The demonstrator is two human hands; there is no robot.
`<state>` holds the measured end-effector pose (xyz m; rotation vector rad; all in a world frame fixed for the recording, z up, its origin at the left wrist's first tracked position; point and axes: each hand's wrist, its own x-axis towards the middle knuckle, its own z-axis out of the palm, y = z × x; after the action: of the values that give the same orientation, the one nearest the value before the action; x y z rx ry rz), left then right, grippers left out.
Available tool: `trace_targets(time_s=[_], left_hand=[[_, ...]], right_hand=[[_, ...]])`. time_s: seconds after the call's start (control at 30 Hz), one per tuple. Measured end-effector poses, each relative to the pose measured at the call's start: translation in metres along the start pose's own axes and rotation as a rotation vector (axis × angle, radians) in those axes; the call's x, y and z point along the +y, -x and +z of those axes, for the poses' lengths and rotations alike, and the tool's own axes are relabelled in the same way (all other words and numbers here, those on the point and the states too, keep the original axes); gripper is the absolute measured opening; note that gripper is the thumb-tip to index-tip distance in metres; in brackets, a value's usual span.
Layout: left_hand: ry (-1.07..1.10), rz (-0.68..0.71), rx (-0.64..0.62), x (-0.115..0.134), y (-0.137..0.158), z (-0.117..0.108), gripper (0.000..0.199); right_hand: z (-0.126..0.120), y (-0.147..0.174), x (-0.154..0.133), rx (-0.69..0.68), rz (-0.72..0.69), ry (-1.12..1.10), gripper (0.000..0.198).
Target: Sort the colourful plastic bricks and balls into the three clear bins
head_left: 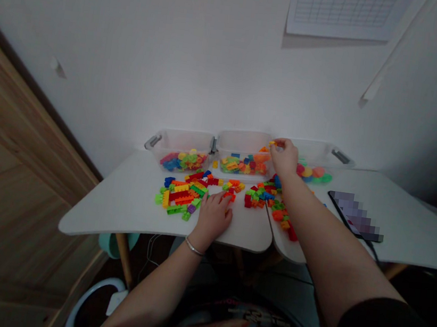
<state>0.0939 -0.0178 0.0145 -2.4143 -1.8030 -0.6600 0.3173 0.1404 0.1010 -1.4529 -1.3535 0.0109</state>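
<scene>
My right hand [285, 155] pinches a small yellow toy brick [272, 143] over the right end of the middle clear bin [244, 142]. In that bin lie mixed bricks and an orange piece [261, 158]. Low over the white table [108, 204], my left hand [215, 215] has its fingers apart, with the fingertips close to red bricks [230, 197]; whether they touch is unclear. On its left side spreads a pile of long and short coloured bricks [184, 193]. Another pile [257, 196] lies to its right, partly behind my right forearm.
A left clear bin [183, 138] holds coloured pieces, and a right clear bin [316, 152] holds round ones. A phone [352, 216] with a cable lies at the right. Behind the bins rises a wall; a gap splits the two table tops.
</scene>
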Motion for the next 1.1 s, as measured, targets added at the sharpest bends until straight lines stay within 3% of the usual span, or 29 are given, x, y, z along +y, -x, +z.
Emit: trace_targets(time_s=[0.4, 0.57, 0.67, 0.77, 0.93, 1.1], left_hand=[[0.002, 0.001, 0.005, 0.000, 0.001, 0.000, 0.041], [0.000, 0.001, 0.003, 0.001, 0.000, -0.002, 0.041], [-0.002, -0.003, 0.002, 0.002, 0.000, -0.003, 0.041], [-0.002, -0.001, 0.000, 0.002, 0.000, -0.002, 0.042], [-0.005, -0.003, -0.004, 0.002, 0.000, -0.002, 0.040], [-0.006, -0.002, 0.001, 0.002, 0.000, -0.003, 0.040]], right_hand=[[0.001, 0.007, 0.004, -0.185, -0.068, 0.267, 0.034], [-0.008, 0.013, -0.005, -0.115, -0.165, 0.204, 0.028], [-0.017, 0.033, -0.012, -0.059, -0.221, 0.159, 0.028], [-0.021, 0.067, -0.014, -0.167, -0.239, 0.140, 0.027], [-0.021, 0.119, -0.007, -0.303, -0.216, 0.349, 0.029], [-0.028, 0.138, 0.000, -0.341, -0.209, 0.553, 0.036]])
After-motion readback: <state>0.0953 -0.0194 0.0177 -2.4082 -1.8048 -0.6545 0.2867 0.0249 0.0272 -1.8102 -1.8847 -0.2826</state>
